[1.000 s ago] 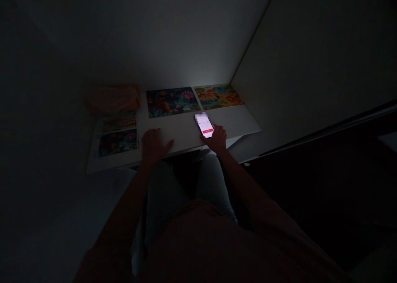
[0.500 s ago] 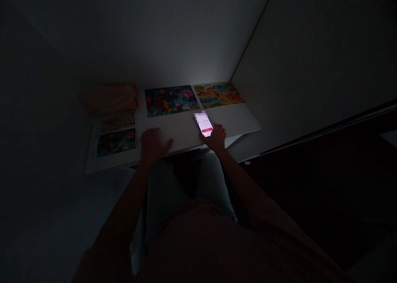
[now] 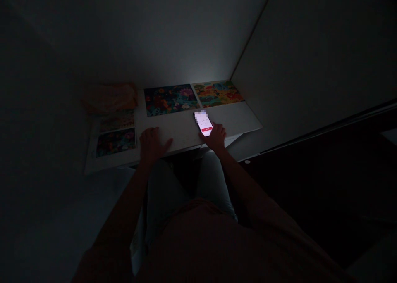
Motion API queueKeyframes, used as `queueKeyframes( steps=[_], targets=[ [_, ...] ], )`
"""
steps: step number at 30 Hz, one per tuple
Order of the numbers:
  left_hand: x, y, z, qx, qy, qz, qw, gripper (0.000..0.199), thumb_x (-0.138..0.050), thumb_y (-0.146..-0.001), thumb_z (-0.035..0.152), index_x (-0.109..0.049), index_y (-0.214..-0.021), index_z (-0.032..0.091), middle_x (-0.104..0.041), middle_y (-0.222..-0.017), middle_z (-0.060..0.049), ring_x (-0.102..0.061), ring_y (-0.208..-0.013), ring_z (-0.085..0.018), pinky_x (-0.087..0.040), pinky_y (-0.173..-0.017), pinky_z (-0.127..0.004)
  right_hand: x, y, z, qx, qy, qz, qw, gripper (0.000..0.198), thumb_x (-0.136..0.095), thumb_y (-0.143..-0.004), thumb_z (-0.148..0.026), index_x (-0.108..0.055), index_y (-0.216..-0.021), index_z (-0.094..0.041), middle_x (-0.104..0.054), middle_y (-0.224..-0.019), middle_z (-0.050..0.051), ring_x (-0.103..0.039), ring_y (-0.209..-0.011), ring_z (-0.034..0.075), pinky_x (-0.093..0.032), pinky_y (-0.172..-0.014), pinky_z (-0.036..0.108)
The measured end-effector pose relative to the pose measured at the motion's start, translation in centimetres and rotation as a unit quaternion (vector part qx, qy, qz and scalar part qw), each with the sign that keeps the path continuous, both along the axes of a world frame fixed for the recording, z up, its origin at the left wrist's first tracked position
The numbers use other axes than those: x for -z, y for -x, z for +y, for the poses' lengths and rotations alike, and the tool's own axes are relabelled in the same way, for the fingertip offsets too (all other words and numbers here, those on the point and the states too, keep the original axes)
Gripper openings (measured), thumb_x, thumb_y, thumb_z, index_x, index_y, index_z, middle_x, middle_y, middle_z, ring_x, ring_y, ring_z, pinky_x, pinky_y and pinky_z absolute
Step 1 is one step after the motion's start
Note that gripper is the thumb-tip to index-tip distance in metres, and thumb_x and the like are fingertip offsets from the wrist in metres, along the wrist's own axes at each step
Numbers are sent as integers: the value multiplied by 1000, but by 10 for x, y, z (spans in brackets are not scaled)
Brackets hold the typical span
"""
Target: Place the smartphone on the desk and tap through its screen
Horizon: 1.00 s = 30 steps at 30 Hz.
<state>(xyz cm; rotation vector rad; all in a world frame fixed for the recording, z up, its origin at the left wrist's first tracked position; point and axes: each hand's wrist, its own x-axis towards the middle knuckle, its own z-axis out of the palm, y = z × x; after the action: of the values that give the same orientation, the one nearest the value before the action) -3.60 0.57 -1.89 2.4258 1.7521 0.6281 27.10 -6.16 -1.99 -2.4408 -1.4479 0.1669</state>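
Phone (image 3: pixel 204 124), lit: my right hand (image 3: pixel 217 137) gripped it, left hand (image 3: pixel 151 144) lay spread on bench (image 3: pixel 182 131), steadiness seemingly needed next.

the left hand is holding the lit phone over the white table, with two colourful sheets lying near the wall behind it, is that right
Not quite: the head view shows the right hand holding the lit phone over the white table. The two colourful sheets do lie near the wall.
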Motion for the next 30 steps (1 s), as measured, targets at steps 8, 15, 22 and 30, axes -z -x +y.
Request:
queueKeyframes(
  steps=[8, 15, 22, 30],
  targets=[
    [0, 0, 2, 2, 11, -11, 1000, 87, -70, -97, 72, -57, -158, 11, -55, -157, -31, -50, -150, -52, -40, -129, -65, -21, 4, 20, 17, 46, 1, 999, 94, -77, -98, -74, -52, -162, -10, -46, -160, 28, -47, -147, 44, -46, -122, 58],
    [-1, -1, 1, 1, 1, -5, 1000, 86, -70, -98, 70, -58, -157, 9, -56, -155, -31, -51, -149, -51, -41, -128, -63, -43, -10, 40, 18, 116, -4, 993, 85, -84, -96, -65, -61, -151, -5, -50, -152, 27, -55, -140, 40, -52, -118, 50],
    [1, 0, 1, 3, -29, 14, 999, 86, -70, -98, 71, -59, -156, 7, -59, -152, -30, -54, -144, -49, -45, -124, -62, -36, -45, 31, 55, 89, -12, 994, 83, -86, -94, -64, -64, -146, -4, -52, -150, 29, -57, -135, 41, -51, -117, 49],
    [0, 0, 3, 1, -7, -4, 1000, 82, -65, -100, 75, -59, -157, 16, -58, -155, -28, -51, -147, -50, -44, -126, -66, -15, -61, 14, 33, 33, 28, 999, 97, -81, -92, -80, -60, -150, -5, -50, -152, 33, -55, -141, 47, -48, -122, 58]
  ],
)
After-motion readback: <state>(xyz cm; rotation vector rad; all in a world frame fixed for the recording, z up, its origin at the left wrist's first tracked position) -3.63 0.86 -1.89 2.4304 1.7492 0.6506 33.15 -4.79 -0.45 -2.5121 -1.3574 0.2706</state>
